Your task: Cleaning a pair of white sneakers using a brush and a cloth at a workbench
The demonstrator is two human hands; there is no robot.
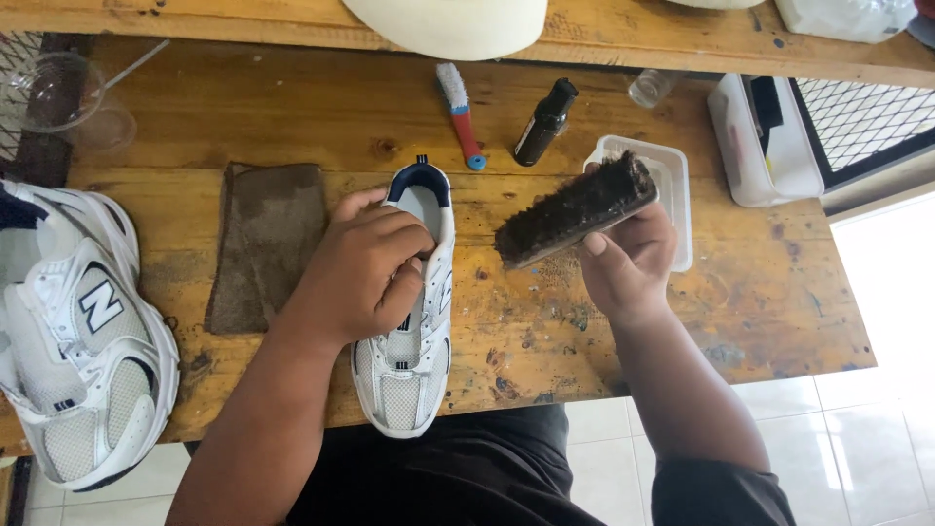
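The left hand (pixel 365 268) clamps around the middle of a white mesh sneaker (pixel 409 321), toe hanging off the wooden table's (pixel 760 292) near edge. Just right of that hold, the right hand (pixel 628 258) closes on a dark bristle brush (pixel 575 209), raised clear of the shoe; scrubbing looks unfinished. Left of the grip lie a brown cloth (pixel 265 244) and a second sneaker (pixel 78 341). Beyond are a white tray (pixel 672 185), small toothbrush-style brush (pixel 460 112) and black bottle (pixel 545 122).

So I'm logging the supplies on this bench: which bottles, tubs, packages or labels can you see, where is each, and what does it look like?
Black bottle: lying behind the shoe, slim, dark label.
White plastic tub: rectangular, under the right hand's brush.
White lidded box: far right, rectangular.
Clear cup: back edge, small.
Logo patch: second sneaker, left, dark on white.
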